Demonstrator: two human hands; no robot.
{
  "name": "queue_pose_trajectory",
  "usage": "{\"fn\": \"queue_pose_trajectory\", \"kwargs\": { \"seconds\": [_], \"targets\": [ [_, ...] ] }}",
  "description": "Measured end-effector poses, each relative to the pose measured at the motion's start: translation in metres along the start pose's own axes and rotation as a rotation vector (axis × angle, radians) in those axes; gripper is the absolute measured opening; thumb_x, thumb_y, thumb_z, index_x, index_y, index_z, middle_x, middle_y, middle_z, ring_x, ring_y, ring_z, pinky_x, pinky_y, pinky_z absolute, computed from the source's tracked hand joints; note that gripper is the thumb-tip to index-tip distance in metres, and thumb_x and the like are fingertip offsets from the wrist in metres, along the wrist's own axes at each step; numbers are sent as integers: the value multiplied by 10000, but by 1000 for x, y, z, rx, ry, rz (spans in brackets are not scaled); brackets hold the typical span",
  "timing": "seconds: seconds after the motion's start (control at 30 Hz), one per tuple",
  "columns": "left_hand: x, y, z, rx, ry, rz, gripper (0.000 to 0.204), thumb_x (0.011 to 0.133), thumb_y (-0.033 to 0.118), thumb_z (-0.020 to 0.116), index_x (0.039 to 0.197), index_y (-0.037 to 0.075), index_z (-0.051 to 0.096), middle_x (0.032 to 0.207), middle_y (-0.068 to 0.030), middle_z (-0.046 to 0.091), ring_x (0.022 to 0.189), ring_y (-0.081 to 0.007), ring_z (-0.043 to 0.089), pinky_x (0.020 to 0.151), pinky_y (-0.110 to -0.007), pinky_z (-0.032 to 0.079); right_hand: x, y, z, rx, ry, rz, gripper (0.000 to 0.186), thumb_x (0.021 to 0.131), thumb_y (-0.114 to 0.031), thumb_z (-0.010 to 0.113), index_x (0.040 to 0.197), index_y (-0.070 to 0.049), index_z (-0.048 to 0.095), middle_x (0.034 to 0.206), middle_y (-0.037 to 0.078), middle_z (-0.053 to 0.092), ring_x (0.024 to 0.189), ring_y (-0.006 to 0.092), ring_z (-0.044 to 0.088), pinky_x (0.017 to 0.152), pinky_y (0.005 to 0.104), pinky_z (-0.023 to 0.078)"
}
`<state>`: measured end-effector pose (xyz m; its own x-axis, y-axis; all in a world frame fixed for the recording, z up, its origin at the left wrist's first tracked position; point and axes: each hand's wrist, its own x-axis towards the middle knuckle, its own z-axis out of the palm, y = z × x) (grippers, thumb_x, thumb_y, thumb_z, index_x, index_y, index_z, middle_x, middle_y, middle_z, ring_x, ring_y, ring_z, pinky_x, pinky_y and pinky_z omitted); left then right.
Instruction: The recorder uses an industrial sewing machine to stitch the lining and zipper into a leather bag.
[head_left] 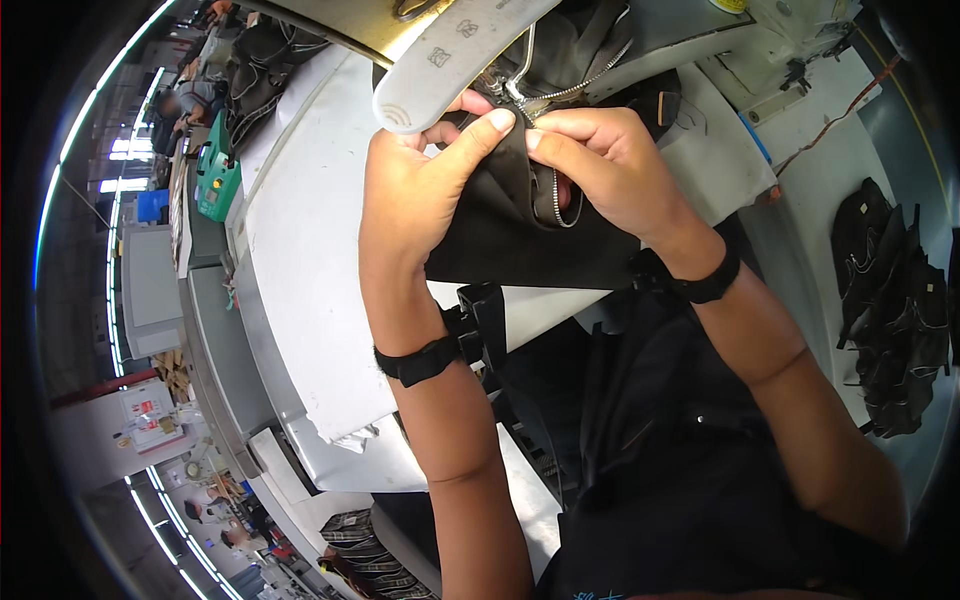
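Observation:
Both hands work on a dark brown-grey fabric piece (530,250) with a metal-toothed zipper (557,195) curving along its edge. My left hand (420,185) pinches a fold of the fabric between thumb and fingers, just below the sewing machine's pale arm (470,55). Close beside it, my right hand (615,165) grips the same fold with thumb and forefinger. The two thumbs nearly meet near the metal presser foot (515,88). More of the fabric and zipper lies beyond the foot; the needle point is hard to make out.
A white worktable (320,230) stretches to the left, with a green device (213,170) and dark garments (265,75) at its far side. At right hangs or lies a pile of dark pieces (890,310). Striped fabric (370,555) sits at lower left. Other people are in the left background.

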<state>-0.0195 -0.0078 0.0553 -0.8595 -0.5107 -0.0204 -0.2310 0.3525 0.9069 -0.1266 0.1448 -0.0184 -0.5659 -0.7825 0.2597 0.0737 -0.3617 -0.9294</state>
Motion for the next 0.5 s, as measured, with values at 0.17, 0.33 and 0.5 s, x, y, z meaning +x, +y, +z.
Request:
{"fn": "queue_pose_trajectory", "kwargs": {
  "seconds": [0.17,0.33,0.5],
  "targets": [
    [3,-2,5,-103,32,69,196,873,128,821,996,28,707,854,37,640,657,-24,455,587,-206,353,0,-1,0,49,28,49,254,996,-152,629,802,0,693,664,-34,594,559,37,557,494,221,409],
    [1,-2,7,-132,37,62,212,881,112,815,1030,19,696,914,19,651,687,-35,486,618,-207,383,3,3,-2,53,24,-13,253,990,-138,624,793,5,693,646,-32,587,533,41,548,477,222,402],
    [2,-3,2,-97,-15,21,288,937,178,793,1144,13,678,964,-16,724,888,-49,620,843,-195,464,3,0,-1,61,43,21,262,990,-130,620,772,2,683,643,-31,584,529,38,543,477,223,409]
  ]
}}
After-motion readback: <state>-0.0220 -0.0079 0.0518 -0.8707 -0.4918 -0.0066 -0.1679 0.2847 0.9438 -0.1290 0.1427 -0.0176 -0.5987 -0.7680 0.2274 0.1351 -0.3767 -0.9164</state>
